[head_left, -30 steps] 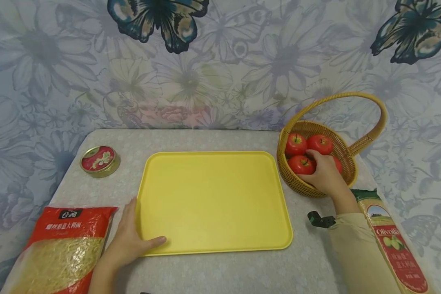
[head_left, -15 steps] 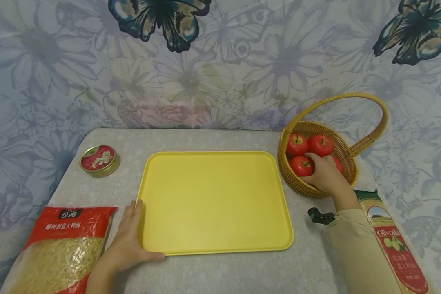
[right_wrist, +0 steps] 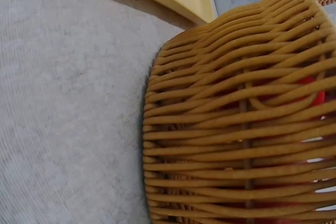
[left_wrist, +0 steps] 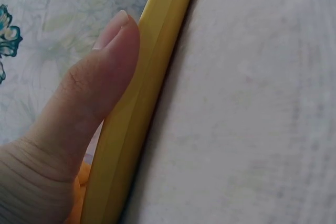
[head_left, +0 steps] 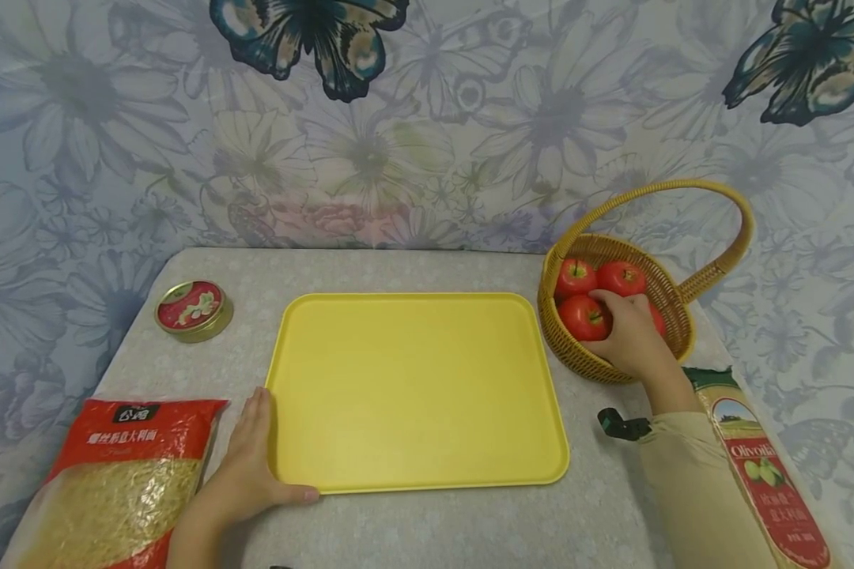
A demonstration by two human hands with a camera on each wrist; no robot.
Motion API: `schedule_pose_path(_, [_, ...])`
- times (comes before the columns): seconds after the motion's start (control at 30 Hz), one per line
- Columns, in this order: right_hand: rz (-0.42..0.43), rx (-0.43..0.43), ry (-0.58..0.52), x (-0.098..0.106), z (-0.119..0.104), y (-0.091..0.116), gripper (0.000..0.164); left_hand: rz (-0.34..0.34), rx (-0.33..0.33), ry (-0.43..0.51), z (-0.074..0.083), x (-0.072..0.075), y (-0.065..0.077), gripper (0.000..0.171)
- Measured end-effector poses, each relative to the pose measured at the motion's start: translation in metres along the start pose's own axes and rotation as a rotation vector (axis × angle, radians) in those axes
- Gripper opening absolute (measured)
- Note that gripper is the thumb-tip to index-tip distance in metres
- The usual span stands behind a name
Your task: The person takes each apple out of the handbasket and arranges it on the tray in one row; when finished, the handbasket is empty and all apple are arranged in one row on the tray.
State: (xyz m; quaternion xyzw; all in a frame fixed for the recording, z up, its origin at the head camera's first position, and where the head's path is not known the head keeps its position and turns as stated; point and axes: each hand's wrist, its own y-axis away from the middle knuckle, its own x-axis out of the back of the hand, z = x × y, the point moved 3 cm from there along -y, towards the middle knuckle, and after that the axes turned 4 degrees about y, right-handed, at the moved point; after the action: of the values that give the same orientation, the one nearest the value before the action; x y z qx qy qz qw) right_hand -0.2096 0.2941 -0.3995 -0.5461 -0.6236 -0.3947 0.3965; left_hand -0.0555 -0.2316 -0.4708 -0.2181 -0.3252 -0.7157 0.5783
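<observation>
My right hand reaches into a woven basket at the right, its thumb and fingers curled round a red apple. Several more red apples lie about it in the basket. In the right wrist view the basket's woven side hides the hand. My left hand spreads at the near left corner of a yellow tray, fingers along its left edge and thumb at its front edge. The left wrist view has the thumb against the tray's rim.
A red-topped bag of pasta lies left of the left forearm. Behind it stands a round tin. A long Olivoila pack lies beside the right sleeve. The basket's tall handle arches toward the patterned wall behind.
My left thumb has moved off the tray's surface to its front edge. In my right hand the apple has turned and risen slightly within the basket.
</observation>
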Motion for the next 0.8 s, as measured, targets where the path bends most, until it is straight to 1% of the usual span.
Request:
schedule_pose_path(0.2, [0.113, 0.016, -0.046, 0.005, 0.001, 0.002, 0.085, -0.010, 0.021, -0.005, 0.001, 0.001, 0.000, 0.158])
schedule_pose_path(0.43, [0.218, 0.059, -0.068, 0.009, 0.000, 0.003, 0.090, -0.003, 0.003, -0.002, 0.000, 0.000, 0.000, 0.158])
schedule_pose_path(0.53, [0.246, 0.087, -0.089, 0.011, -0.004, 0.004, 0.091, -0.002, 0.004, -0.005, -0.001, 0.000, 0.000, 0.158])
schedule_pose_path(0.7, [0.291, 0.112, -0.174, 0.016, -0.013, 0.012, 0.090, -0.003, 0.012, -0.009, -0.002, 0.000, 0.000, 0.158])
schedule_pose_path(0.8, [0.335, 0.145, -0.210, 0.021, -0.022, 0.018, 0.087, -0.003, 0.015, -0.012, -0.003, 0.000, -0.001, 0.158])
